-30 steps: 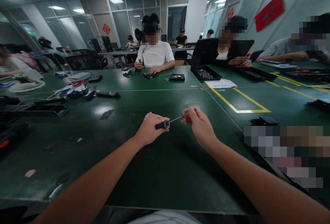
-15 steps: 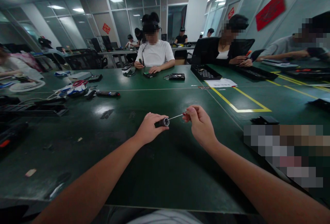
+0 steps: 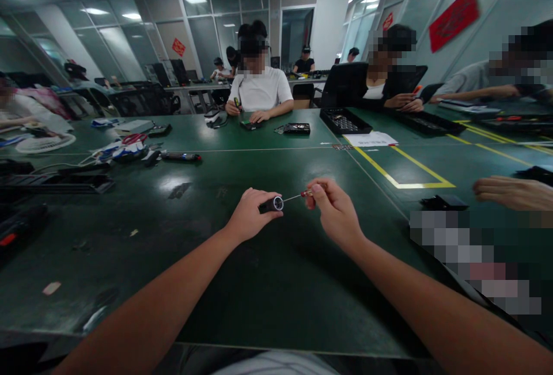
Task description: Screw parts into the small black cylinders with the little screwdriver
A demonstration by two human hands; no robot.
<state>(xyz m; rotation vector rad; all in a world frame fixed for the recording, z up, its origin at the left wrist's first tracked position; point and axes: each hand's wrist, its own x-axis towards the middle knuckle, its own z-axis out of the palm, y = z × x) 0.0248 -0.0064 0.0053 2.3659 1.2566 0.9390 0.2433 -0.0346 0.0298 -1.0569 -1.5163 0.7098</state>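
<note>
Between the thumb and fingers of my left hand (image 3: 249, 213) is a short black cylinder (image 3: 273, 204) with a silvery ring at its near end; its exact kind I cannot make out. My right hand (image 3: 337, 208) is closed around the reddish handle of a thin screwdriver (image 3: 306, 193). Its slim metal shaft points left and meets the cylinder's edge beside the ring. Both hands are held above the green table, close together in the middle of the view. My fingers hide part of the cylinder and most of the handle.
On the green table (image 3: 207, 283), a dark pen-like tool (image 3: 181, 157) and red scissors (image 3: 135, 139) lie to the left. A black tray (image 3: 345, 120) stands beyond my hands, right of centre. Another person's hand (image 3: 514, 192) reaches in at the right, near a small black box (image 3: 444, 202).
The screwdriver has moved slightly left toward the cylinder, and the cylinder's ringed end has turned a little. Another person's hand now shows more clearly at the right.
</note>
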